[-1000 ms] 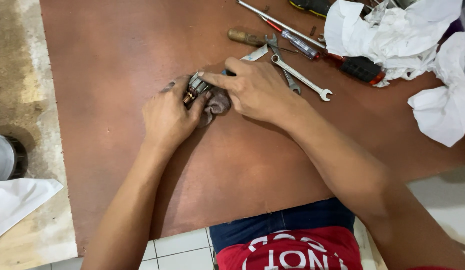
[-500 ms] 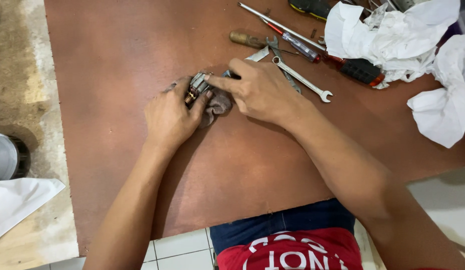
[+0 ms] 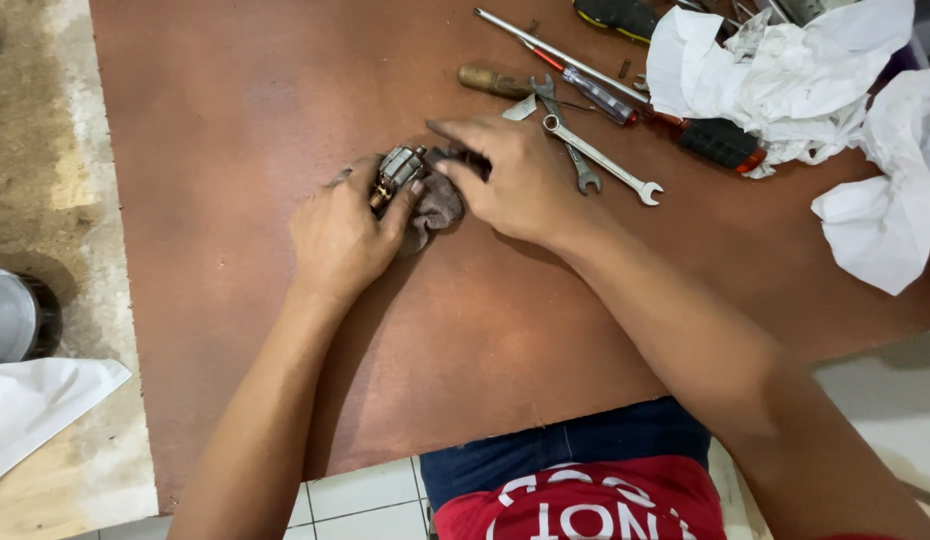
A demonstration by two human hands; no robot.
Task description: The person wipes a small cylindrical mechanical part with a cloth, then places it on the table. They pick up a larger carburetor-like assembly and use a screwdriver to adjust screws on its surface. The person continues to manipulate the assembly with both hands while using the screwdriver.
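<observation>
Copper-wound motor armature [image 3: 396, 172] lies on the bench [image 3: 235, 150], left of the spanner [image 3: 600, 158], left hand [image 3: 340, 235] clamped around it, right hand [image 3: 520, 180] pinching a grey rag [image 3: 437, 205]. Hard rubbing might snag windings.

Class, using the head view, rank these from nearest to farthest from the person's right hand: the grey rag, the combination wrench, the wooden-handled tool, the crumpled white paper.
1. grey rag: touching the right hand, at its left.
2. combination wrench: just right of the hand.
3. wooden-handled tool: above the hand, farther up the board.
4. crumpled white paper: far upper right.
</observation>
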